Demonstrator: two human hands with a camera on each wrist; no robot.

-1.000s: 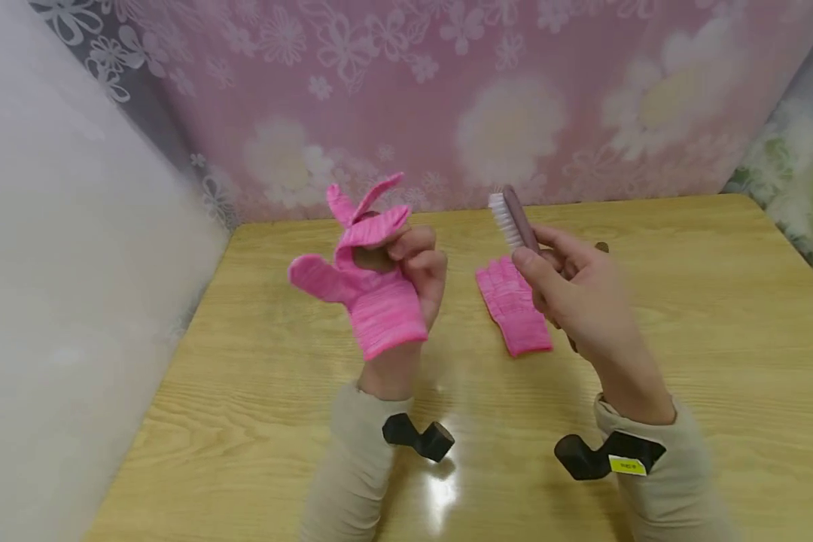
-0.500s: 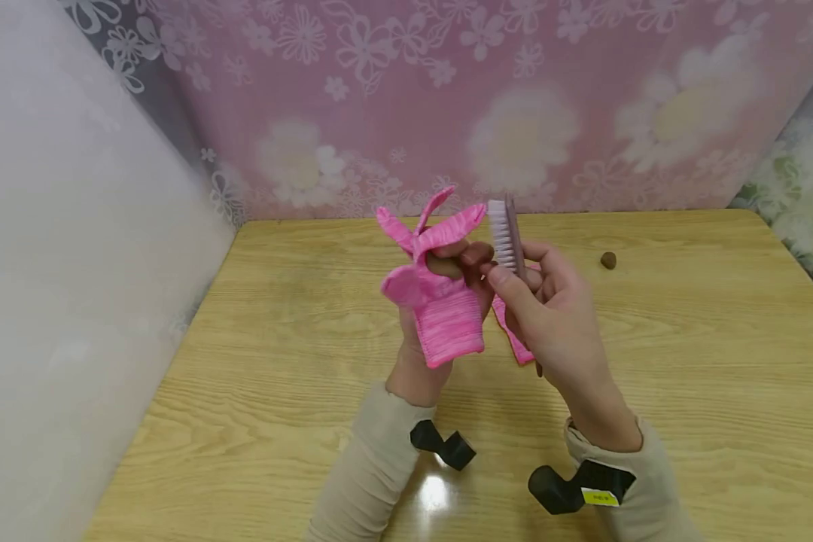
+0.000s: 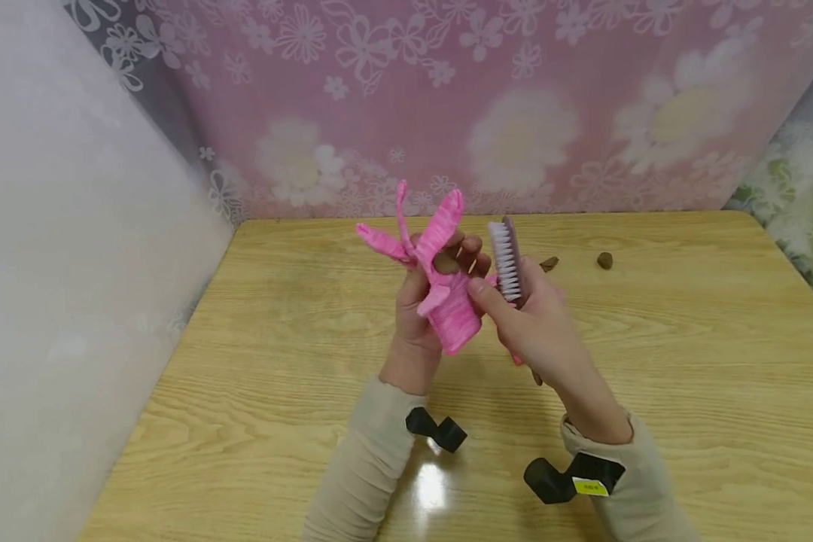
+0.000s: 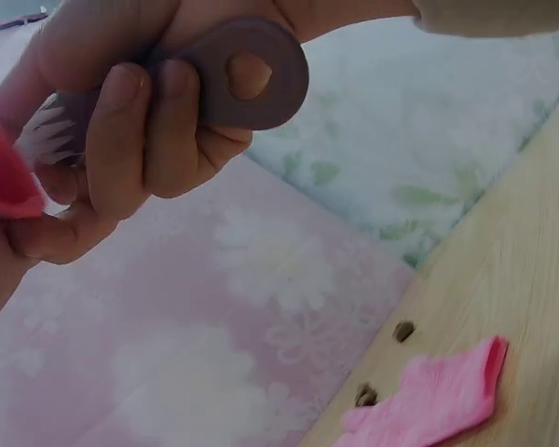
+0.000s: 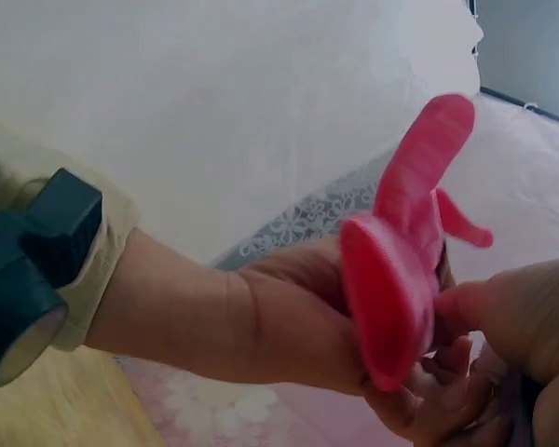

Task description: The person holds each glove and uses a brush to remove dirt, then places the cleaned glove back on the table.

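Note:
My left hand (image 3: 415, 324) holds up a pink knitted glove (image 3: 455, 316) above the table, its empty fingers sticking out. A rounded brown lump or patch (image 3: 446, 262) shows at the glove's middle; I cannot tell which. In my right hand (image 3: 535, 327) is a scrubbing brush (image 3: 505, 260) with white bristles, which face the glove. The brush's mauve handle (image 4: 284, 79) has a heart-shaped hole at its end, seen in the left wrist view. My right thumb reaches the glove near its cuff (image 5: 387, 307). A second pink glove (image 4: 438, 396) lies on the table, mostly hidden behind my right hand in the head view.
Two small brown lumps, one farther right (image 3: 605, 260) and one beside the brush (image 3: 549, 263), lie toward the back of the wooden table (image 3: 271, 331). A pink flowered backdrop (image 3: 406, 113) rises behind it, and a white wall (image 3: 74, 263) stands at the left.
My left hand has moved right with the glove and turned it. My right hand has come left with the brush, its thumb now at the glove. The second glove has become mostly covered.

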